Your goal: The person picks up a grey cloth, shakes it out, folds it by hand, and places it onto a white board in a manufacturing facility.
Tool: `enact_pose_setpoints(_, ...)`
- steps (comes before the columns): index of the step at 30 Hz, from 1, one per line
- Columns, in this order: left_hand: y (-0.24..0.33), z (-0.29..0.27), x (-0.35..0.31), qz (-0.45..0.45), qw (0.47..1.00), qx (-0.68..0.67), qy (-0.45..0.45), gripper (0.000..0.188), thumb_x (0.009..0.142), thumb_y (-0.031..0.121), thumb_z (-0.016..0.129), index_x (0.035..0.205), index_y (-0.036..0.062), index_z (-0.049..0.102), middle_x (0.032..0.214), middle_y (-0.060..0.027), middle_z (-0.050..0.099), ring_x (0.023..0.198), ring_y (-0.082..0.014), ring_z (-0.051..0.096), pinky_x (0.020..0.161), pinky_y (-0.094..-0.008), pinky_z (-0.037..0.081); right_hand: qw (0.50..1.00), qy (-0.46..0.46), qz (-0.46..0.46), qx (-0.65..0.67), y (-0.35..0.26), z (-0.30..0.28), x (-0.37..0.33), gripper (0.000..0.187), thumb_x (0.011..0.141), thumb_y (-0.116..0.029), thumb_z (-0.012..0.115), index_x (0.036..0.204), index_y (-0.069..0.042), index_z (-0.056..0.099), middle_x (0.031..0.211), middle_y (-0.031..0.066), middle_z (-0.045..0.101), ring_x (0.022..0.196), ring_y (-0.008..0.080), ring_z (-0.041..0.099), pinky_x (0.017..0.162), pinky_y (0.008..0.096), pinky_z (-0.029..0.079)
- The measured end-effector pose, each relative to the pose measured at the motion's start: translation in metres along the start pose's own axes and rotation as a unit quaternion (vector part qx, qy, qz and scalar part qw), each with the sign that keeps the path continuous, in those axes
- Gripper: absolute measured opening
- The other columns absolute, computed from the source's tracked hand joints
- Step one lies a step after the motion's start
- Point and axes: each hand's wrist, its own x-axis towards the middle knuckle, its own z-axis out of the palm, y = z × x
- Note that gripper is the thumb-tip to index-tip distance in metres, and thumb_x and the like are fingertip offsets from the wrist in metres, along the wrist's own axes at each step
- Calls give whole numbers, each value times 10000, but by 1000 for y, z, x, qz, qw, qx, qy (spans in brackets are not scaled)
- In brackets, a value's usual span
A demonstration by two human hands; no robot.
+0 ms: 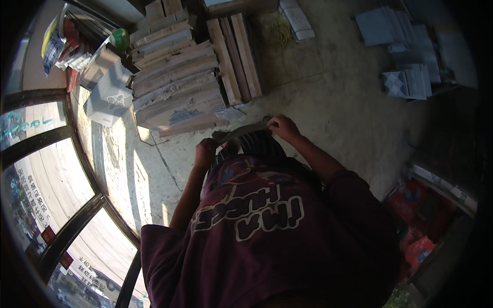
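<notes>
Between my two hands stretches a dark grey-green strip (240, 132), its kind too dim to make out. My left hand (206, 150) is closed at its left end, and my right hand (283, 127) pinches the right end, a little higher and farther away. The strip lies just beyond a dark striped garment (257, 145) over my lap. Directly ahead, a low stack of long flat cardboard boxes (177, 95) rests on the concrete floor, apart from my hands.
Long narrow cartons (236, 59) lean by the stack. A grey-white ribbed pile (110, 97) sits left, near glass doors (56, 169). Yellow cord (280, 33) and a white wrapped bundle (297, 20) lie ahead. Tile-like panels (408, 82) stand right; red bags (421, 215) lie nearer.
</notes>
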Motion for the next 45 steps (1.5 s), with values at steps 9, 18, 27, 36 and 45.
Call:
enact_pose_setpoints(9,47,80,4,-18,999,4,29,100,768,102,600,838,46,646,808,-128,634,764,-288,623,675,-353,492,998,-5,-55,-10,74,-60,8,100,737,-174,637,793,-91,627,817,91,570,795,271,587,688,356,473)
enact_pose_setpoints(18,115,154,20,-43,998,26,34,100,757,101,601,835,60,648,841,-128,632,789,-279,620,674,-343,491,999,17,-48,-15,118,-130,9,102,740,-167,618,807,-91,615,850,83,593,813,265,588,694,358,474)
enact_pose_setpoints(27,104,157,40,-10,999,7,40,119,775,40,533,819,17,641,796,-128,618,659,-217,628,591,-311,503,999,20,-46,-2,122,-136,28,110,734,-158,626,816,-86,619,830,90,594,797,261,594,692,356,476)
enact_pose_setpoints(36,103,130,96,47,997,4,58,102,747,-1,546,803,30,626,766,-130,629,678,-258,633,614,-344,502,998,43,-50,-20,96,-156,57,98,747,-149,646,816,-81,629,816,87,579,764,249,586,676,347,471)
enact_pose_setpoints(45,122,100,186,39,992,26,119,75,757,40,577,807,45,633,803,-134,623,772,-309,613,681,-364,489,990,96,-98,10,79,-183,129,98,740,-109,657,830,-77,636,810,79,560,756,226,584,673,328,473)
